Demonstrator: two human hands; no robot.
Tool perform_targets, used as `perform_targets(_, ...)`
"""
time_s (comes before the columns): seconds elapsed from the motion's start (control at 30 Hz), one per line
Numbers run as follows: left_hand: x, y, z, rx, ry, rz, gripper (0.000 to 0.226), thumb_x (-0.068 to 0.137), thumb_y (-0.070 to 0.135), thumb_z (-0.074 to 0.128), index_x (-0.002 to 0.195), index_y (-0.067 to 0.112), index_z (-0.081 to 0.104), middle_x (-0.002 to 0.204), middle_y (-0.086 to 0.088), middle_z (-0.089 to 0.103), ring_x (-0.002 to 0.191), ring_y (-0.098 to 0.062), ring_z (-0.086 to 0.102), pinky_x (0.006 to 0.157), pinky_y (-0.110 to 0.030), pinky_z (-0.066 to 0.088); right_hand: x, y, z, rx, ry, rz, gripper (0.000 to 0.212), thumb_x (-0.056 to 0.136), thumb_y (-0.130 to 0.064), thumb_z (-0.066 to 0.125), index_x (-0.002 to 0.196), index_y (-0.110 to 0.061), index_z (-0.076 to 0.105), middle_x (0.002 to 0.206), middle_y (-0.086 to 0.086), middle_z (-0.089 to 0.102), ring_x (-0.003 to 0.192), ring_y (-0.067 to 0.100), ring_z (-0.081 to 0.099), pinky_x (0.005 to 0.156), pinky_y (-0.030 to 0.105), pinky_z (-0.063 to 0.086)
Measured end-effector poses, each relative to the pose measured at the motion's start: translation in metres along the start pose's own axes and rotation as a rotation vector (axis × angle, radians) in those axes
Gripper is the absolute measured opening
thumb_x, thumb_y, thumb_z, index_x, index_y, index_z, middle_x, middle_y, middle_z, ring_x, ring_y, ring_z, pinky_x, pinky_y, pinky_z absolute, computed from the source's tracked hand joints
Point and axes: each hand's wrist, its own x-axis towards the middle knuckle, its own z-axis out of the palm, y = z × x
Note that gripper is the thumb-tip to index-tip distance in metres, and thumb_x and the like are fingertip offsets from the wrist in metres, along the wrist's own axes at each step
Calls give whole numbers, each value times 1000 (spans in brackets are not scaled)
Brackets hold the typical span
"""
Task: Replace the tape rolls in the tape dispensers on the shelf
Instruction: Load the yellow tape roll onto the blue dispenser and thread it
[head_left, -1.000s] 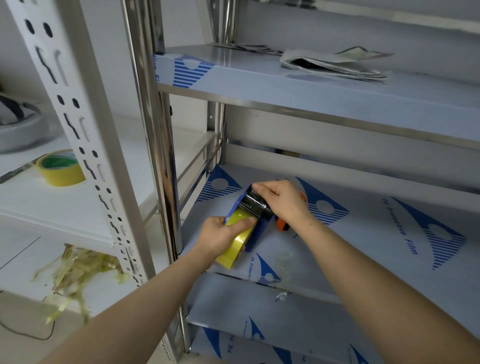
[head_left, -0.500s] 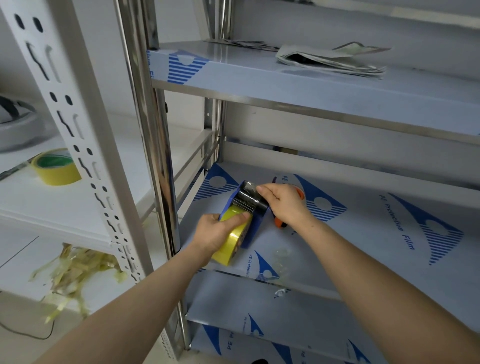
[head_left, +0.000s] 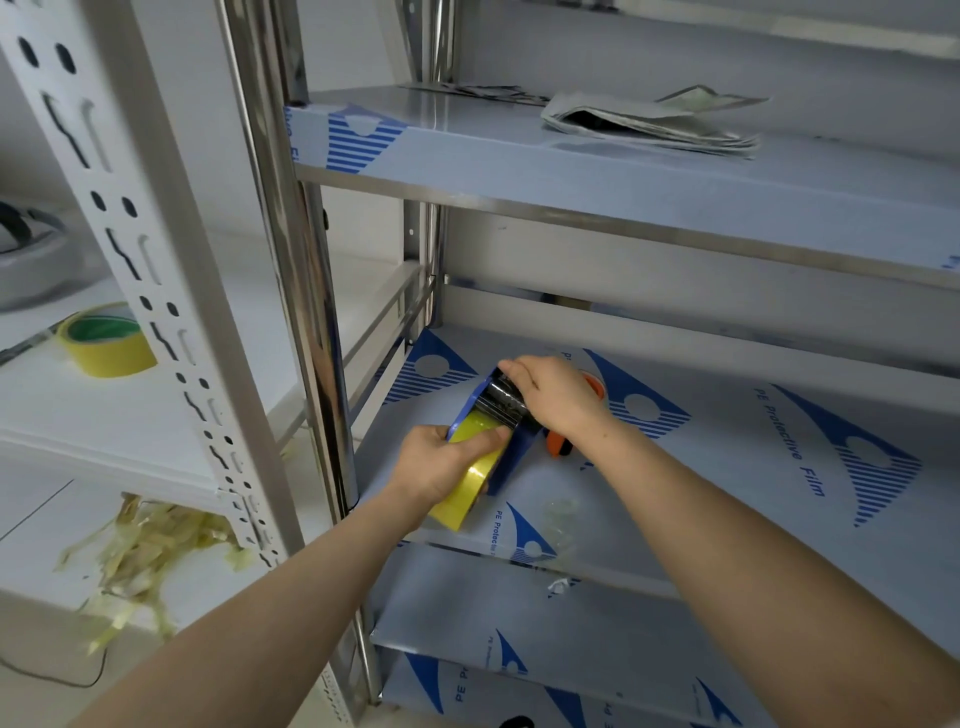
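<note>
The steel shelf (head_left: 727, 415), filling the frame's centre and right, carried the work near its left front corner, so a slip could have sent things off that edge. There the blue tape dispenser (head_left: 511, 447) lay with the yellow tape roll (head_left: 470, 480) seated in it. The left hand (head_left: 441, 462) was clamped on the roll; the right hand (head_left: 553, 395) had its fingers pinched together at the dispenser's roller end, apparently feeding the tape. The loose end could have stuck to the fingers or wrinkled, judging by the tape scraps (head_left: 140, 551) at lower left. A spare roll (head_left: 106, 340) sat at middle left.
</note>
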Motion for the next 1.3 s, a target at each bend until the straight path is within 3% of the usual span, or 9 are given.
perform_targets(0.2, -1, -1, -6, -59, 12, 1, 25, 74, 35, 75, 71, 13, 64, 69, -4, 67, 56, -12, 62, 47, -15, 50, -3, 3, -4, 148, -24, -10, 39, 99, -37, 33, 94, -11, 61, 80, -1, 60, 74, 12, 54, 66, 29, 38)
perform_targets(0.4, 1, -2, -8, -66, 14, 5, 24, 74, 34, 76, 70, 14, 64, 69, -2, 67, 59, -13, 63, 51, -18, 50, -3, 6, -3, 50, -16, -6, 39, 100, -33, 34, 83, -7, 58, 69, 3, 54, 67, 18, 50, 55, 26, 33)
perform_targets(0.53, 3, -2, -8, -90, 17, 6, 24, 74, 34, 76, 70, 13, 64, 68, -3, 67, 57, -13, 62, 48, -16, 50, -5, 7, -3, 177, -5, 3, 44, 98, -38, 38, 101, -3, 65, 90, 14, 67, 84, 24, 61, 71, 33, 45)
perform_targets(0.77, 7, -2, -7, -102, 3, 27, 24, 74, 33, 76, 71, 12, 65, 68, -4, 67, 51, -11, 62, 45, -16, 49, -2, 10, 5, 260, 55, 16, 41, 96, -40, 40, 99, -9, 66, 93, 13, 69, 88, 26, 63, 76, 39, 48)
perform_targets(0.9, 11, -4, -6, -78, -2, 18, 26, 74, 36, 76, 72, 12, 65, 70, -4, 68, 59, -15, 63, 54, -21, 51, 2, 9, 4, 284, 50, 75, 40, 98, -38, 37, 84, -11, 62, 81, 7, 64, 78, 22, 59, 74, 38, 45)
perform_targets(1.0, 15, -5, -6, -182, 7, -51, 39, 73, 41, 75, 84, 5, 66, 65, -7, 68, 55, -18, 63, 61, -27, 55, 6, 18, 4, 625, 46, 288, 42, 96, -43, 37, 113, -11, 58, 103, 6, 62, 99, 20, 59, 94, 36, 46)
perform_targets(1.07, 20, -6, -7, -319, 33, -103, 41, 75, 41, 73, 88, 3, 65, 62, -9, 67, 54, -21, 63, 61, -30, 57, 3, 28, 8, 839, 42, 418, 37, 94, -39, 45, 117, -12, 54, 114, 8, 60, 109, 24, 57, 99, 38, 45)
perform_targets(1.2, 31, -2, -4, -701, -111, -165, 44, 83, 47, 60, 101, 7, 66, 94, -18, 67, 84, -30, 64, 85, -44, 53, -12, 43, 27, 996, -93, 513, 11, 85, -23, 55, 94, -17, 57, 103, 10, 57, 93, 20, 55, 78, 33, 46)
perform_targets(1.3, 33, 5, 3, -868, -254, -221, 51, 93, 49, 42, 111, 5, 63, 101, -17, 69, 96, -29, 63, 87, -42, 49, -18, 42, 40, 1158, -232, 555, 38, 78, -25, 69, 113, -15, 57, 111, 10, 66, 99, 27, 64, 83, 44, 56)
